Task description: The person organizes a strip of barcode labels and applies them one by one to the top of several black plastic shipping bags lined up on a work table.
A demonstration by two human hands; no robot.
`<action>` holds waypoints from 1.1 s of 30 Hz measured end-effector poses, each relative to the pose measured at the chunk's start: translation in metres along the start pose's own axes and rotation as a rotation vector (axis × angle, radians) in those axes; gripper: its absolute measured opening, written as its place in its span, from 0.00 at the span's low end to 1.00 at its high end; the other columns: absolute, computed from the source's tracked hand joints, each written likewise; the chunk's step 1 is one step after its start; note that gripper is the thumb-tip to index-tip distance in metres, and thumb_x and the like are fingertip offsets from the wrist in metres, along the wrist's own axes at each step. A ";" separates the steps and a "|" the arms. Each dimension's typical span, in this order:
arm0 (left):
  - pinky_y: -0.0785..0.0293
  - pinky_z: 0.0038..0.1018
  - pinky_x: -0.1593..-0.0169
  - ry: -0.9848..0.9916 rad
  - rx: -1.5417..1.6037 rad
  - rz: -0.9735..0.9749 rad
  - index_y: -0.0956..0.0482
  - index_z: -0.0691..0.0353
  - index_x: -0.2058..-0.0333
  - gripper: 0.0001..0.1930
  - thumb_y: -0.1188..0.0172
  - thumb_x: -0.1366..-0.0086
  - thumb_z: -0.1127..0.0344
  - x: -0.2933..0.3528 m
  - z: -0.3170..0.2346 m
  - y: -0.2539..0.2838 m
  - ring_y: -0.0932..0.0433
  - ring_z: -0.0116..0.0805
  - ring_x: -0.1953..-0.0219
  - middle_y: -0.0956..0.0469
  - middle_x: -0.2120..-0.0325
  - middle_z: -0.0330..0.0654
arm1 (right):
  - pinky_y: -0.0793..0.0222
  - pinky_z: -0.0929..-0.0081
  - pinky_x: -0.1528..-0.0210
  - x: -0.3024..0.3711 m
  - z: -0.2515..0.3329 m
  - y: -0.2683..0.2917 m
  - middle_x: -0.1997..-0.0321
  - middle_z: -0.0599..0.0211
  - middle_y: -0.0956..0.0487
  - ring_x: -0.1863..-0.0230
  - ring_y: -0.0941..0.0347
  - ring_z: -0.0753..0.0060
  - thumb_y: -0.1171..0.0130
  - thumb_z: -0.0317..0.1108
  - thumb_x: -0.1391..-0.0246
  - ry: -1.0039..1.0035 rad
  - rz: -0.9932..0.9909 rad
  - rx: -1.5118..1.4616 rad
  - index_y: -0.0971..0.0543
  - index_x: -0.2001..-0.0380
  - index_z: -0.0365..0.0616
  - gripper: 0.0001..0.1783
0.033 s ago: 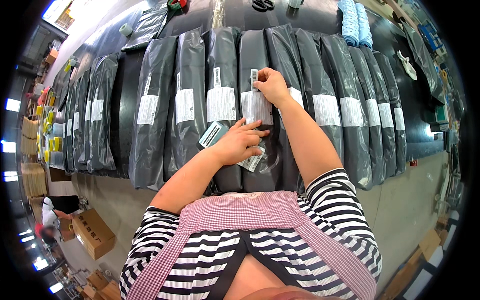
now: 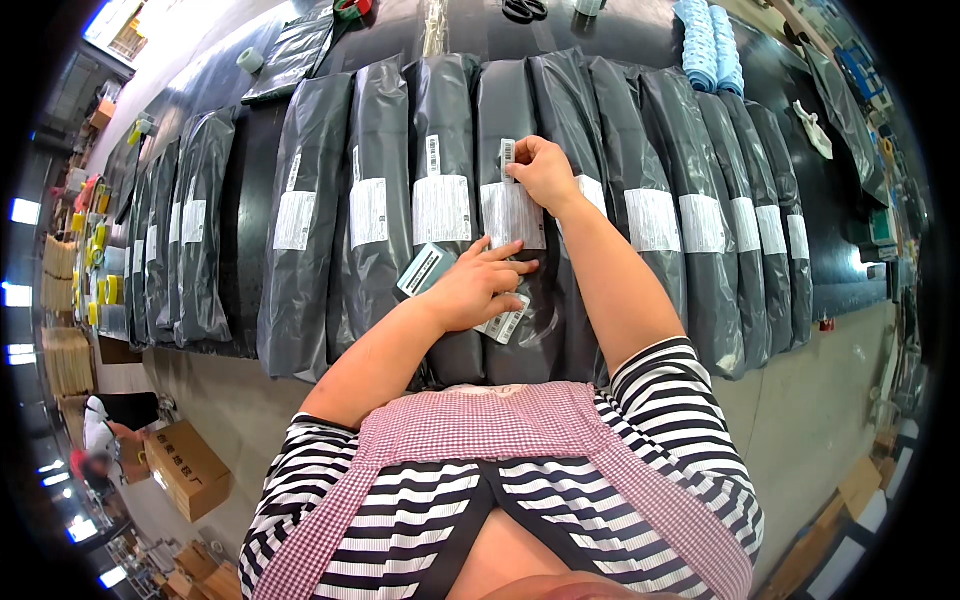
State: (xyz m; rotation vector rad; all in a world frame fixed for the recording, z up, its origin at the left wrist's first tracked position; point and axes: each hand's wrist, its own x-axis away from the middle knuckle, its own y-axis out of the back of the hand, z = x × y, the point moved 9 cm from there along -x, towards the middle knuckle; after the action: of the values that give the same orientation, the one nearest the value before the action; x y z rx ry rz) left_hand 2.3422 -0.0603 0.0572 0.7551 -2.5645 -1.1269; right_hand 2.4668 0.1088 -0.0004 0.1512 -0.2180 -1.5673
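Note:
Between thumb and fingers of my right hand [image 2: 545, 172] is the edge of a small barcode sticker [image 2: 507, 155], lying against a dark grey plastic-wrapped parcel [image 2: 507, 105] in the middle of the row. Just below it, a larger white printed label [image 2: 512, 212] is on the same parcel. My left hand [image 2: 485, 285] is closed loosely over a strip of barcode stickers; its blue-grey end [image 2: 425, 270] and white end [image 2: 507, 320] stick out on either side. Left fingertips reach the lower edge of the larger label. The left thumb's grip is hidden.
Similar labelled parcels [image 2: 440, 110] lie side by side across the black table [image 2: 245, 190]. Toward the far edge are scissors [image 2: 525, 10], a tape roll [image 2: 251, 60] and light-blue rolls [image 2: 712, 50]. On the floor at left, a person [image 2: 115, 425] is beside a cardboard box [image 2: 188, 470].

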 end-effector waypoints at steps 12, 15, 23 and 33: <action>0.57 0.59 0.27 -0.017 -0.026 -0.027 0.27 0.60 0.74 0.14 0.36 0.36 0.59 0.004 0.004 -0.005 0.43 0.47 0.27 0.24 0.39 0.41 | 0.30 0.57 0.40 -0.019 0.055 0.008 0.37 0.49 0.32 0.40 0.29 0.44 0.21 0.35 0.61 0.109 -0.193 0.555 0.32 0.37 0.43 0.47; 0.57 0.58 0.27 -0.007 -0.016 -0.026 0.26 0.61 0.74 0.12 0.35 0.36 0.61 0.003 0.001 -0.003 0.43 0.47 0.27 0.24 0.40 0.41 | 0.30 0.57 0.40 -0.042 0.053 0.017 0.42 0.49 0.27 0.40 0.28 0.45 0.23 0.41 0.55 0.079 -0.279 0.628 0.29 0.39 0.42 0.41; 0.26 0.32 0.58 0.259 0.407 -0.521 0.21 0.66 0.67 0.13 0.29 0.40 0.62 0.013 0.022 0.053 0.21 0.41 0.64 0.17 0.64 0.43 | 0.28 0.77 0.60 0.093 0.063 0.030 0.69 0.69 0.19 0.66 0.24 0.77 0.28 0.38 0.48 0.017 0.167 -0.108 0.19 0.59 0.36 0.18; 0.28 0.27 0.59 0.340 0.366 -0.431 0.19 0.66 0.67 0.11 0.28 0.44 0.67 -0.020 -0.012 0.053 0.23 0.30 0.66 0.19 0.70 0.40 | 0.31 0.82 0.67 0.181 0.065 0.058 0.73 0.74 0.22 0.71 0.28 0.85 0.32 0.23 0.49 -0.062 0.074 -0.118 0.24 0.69 0.40 0.09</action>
State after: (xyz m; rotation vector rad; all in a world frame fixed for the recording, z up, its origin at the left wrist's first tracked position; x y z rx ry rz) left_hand 2.3445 -0.0268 0.1041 1.4982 -2.3937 -0.5493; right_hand 2.5061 -0.0688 0.0842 0.0023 -0.1770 -1.5083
